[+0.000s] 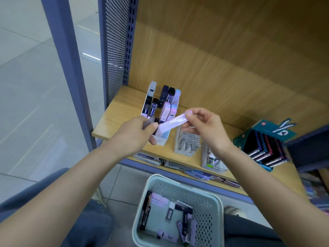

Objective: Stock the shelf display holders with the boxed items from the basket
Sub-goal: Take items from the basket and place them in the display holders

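A white display holder [161, 141] stands on the wooden shelf [115, 114], packed with dark, pink and pale blue slim boxes. My right hand [204, 127] pinches the far end of a long lilac box [173, 121], which slants down toward the holder's front. My left hand [137, 131] grips several dark boxes [148, 122], and its thumb touches the lilac box's lower end. Below, a pale grey-green basket [210, 198] on the floor holds several more dark and lilac boxes [186, 220].
Two more white holders [185, 145] [211, 161] stand on the shelf to the right, then a teal carton [263, 145] of dark boxes. A lower shelf edge carries flat packs [204, 175]. A blue perforated upright [115, 41] bounds the shelf on the left.
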Demonstrator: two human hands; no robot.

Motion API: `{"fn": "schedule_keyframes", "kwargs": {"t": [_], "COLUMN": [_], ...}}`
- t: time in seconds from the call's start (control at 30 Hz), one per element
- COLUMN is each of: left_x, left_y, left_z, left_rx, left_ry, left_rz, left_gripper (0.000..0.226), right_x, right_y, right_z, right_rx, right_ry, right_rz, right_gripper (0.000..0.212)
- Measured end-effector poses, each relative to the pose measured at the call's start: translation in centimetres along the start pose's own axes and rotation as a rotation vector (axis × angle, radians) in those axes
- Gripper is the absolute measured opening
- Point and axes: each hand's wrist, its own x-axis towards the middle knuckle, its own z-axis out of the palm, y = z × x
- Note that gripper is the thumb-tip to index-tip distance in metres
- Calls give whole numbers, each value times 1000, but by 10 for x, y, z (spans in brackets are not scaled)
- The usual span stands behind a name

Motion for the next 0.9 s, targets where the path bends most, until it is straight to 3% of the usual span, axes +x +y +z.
{"fn": "schedule_keyframes", "kwargs": {"t": [0.1,0.2,0.63,0.9], "left_x": [4,8,4,5], "left_y": [1,1,-19,-25], "left_z": [-3,-10,-48,-58], "left_rx": [-1,-50,-98,-124], "left_ry": [143,222,256,251], "left_rz": [-21,-33,-14,36], "left_gripper": [29,31,19,18], "right_x": [18,31,70,77], "right_y": [1,9,59,80], "right_z": [-18,-20,63,81], "right_rx": [-134,-236,-832,-876], "right_ry": [188,224,-65,-93], "right_rz": [-70,-99,-219,-150], "right_gripper": [6,7,9,8]}}
